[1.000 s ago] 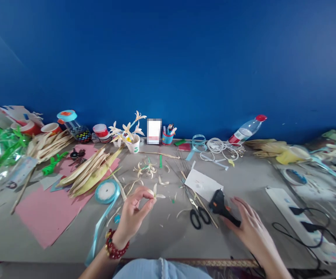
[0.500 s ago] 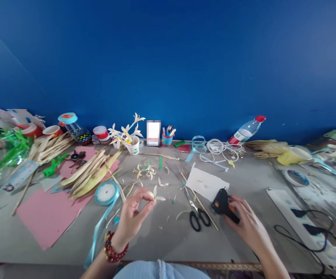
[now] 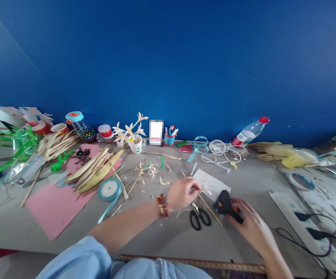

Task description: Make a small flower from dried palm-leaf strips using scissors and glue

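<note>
My left hand [image 3: 184,193] reaches across the middle of the table, fingers pinched on a small pale petal flower [image 3: 205,189] that is blurred by motion. The flower hovers over a white sheet [image 3: 210,181]. My right hand [image 3: 248,219] is wrapped round the handle of a black glue gun [image 3: 224,202], whose nozzle end lies by the sheet's lower right corner. Scissors with black handles [image 3: 199,217] lie below my left hand, beside thin sticks [image 3: 211,211]. Loose pale petals [image 3: 146,169] are scattered further back.
At left are a blue ribbon spool [image 3: 109,189], pink paper [image 3: 57,209] and dried husks [image 3: 94,170]. A paper cup of flowers [image 3: 135,145] stands by the wall. A power strip [image 3: 300,224] with black cords lies at right, a tilted plastic bottle [image 3: 251,131] behind.
My left hand has moved right with the petal flower, from the table's middle to over the white sheet near the glue gun. My right hand stays on the glue gun.
</note>
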{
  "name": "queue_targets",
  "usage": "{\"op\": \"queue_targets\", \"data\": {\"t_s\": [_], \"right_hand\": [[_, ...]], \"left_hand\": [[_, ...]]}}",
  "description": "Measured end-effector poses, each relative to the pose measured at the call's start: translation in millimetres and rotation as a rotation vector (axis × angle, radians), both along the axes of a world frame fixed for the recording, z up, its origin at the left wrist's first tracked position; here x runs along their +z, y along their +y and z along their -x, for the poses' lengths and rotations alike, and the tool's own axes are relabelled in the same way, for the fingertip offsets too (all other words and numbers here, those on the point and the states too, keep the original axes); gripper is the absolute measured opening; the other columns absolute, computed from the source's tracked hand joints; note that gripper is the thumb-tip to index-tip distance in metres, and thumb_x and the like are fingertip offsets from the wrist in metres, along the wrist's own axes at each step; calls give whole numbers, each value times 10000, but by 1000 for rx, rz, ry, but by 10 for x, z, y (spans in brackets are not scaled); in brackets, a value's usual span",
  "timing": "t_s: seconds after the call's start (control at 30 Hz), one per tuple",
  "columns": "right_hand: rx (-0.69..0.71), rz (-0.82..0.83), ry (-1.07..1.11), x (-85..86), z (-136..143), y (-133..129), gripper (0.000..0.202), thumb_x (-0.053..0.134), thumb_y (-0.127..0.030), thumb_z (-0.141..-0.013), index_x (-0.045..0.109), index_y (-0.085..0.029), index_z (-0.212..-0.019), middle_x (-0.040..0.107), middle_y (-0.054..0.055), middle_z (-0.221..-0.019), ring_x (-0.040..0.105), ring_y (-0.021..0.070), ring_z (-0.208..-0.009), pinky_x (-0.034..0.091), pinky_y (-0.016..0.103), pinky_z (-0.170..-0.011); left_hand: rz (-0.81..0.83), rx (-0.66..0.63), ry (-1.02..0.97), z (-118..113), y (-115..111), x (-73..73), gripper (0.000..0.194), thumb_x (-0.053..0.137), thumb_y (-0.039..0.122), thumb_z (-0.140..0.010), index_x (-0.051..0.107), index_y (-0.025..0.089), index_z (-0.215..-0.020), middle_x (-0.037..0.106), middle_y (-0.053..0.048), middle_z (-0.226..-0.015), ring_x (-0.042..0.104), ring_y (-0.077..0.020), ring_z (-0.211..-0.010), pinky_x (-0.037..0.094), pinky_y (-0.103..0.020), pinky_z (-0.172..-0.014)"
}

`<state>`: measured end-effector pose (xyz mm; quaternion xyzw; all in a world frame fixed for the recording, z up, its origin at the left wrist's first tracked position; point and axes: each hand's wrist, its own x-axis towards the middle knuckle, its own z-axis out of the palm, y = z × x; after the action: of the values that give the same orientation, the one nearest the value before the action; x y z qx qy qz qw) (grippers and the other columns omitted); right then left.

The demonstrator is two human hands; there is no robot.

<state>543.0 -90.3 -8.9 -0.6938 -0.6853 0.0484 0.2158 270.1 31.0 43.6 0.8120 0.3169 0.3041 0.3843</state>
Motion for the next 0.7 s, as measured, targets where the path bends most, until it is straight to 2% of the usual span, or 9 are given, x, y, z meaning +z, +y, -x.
{"op": "queue_targets", "data": {"t_s": [0.13,0.27,0.37,0.43,0.47,0.5,0.57,0.63,0.7], "right_hand": [[5,-2,33,34,59,19,145,571,-321,-740,589,-229,-851,685,122,-1056,671,302,-959,522,408,-841],[-43,17,145,30,-31,-18,162,619,-349,-721,615,-235,-835,704,89,-960,671,281,-869,523,381,-778],[-299,-86,397,126,-193,-143,337,704,-471,-639,625,-217,-846,705,52,-830,666,270,-761,528,373,-704],[-537,-226,645,304,-252,-258,437,761,-476,-575,619,-213,-892,705,41,-845,660,273,-773,532,369,-688],[-576,-302,811,420,-244,-313,434,763,-451,-594,622,-224,-936,711,45,-910,662,268,-800,535,363,-696],[-572,-339,960,542,-205,-360,407,765,-427,-605,632,-239,-942,710,44,-952,662,256,-789,538,353,-686],[-547,-320,1204,760,-34,-415,307,752,-395,-648,677,-252,-909,703,35,-884,631,210,-641,525,326,-579],[-393,-255,1417,882,236,-406,287,705,-446,-668,688,-234,-861,681,52,-769,515,169,-457,465,331,-443],[-210,-214,1533,891,557,-343,355,702,-496,-643,678,-207,-848,653,58,-714,426,126,-381,381,291,-357]], "left_hand": [[-17,-58,84,-512,62,-252,130,566,58,-798,654,153,-806,711,-100,-924,656,-224,-894,513,-317,-821],[-11,-75,142,-638,63,-356,132,534,63,-800,629,154,-790,693,-113,-911,632,-249,-938,499,-374,-886],[16,-67,139,-637,75,-374,134,525,69,-800,622,160,-788,689,-108,-918,621,-248,-962,487,-383,-912],[47,-56,113,-632,90,-366,132,540,62,-783,620,164,-757,697,-95,-891,629,-240,-949,486,-371,-913],[66,-47,91,-624,96,-351,127,553,61,-775,620,164,-746,704,-88,-878,638,-232,-931,490,-357,-903],[87,-34,63,-606,99,-326,116,566,67,-774,623,163,-745,711,-82,-869,649,-223,-907,498,-339,-882],[134,2,-9,-528,92,-243,74,579,108,-804,633,155,-787,730,-80,-887,670,-202,-860,517,-295,-814],[185,43,-87,-376,61,-121,108,535,179,-878,634,143,-854,749,-89,-916,690,-185,-839,523,-258,-752],[226,90,-145,-157,7,19,150,511,223,-907,630,134,-881,760,-97,-909,697,-183,-843,520,-247,-739]]}}
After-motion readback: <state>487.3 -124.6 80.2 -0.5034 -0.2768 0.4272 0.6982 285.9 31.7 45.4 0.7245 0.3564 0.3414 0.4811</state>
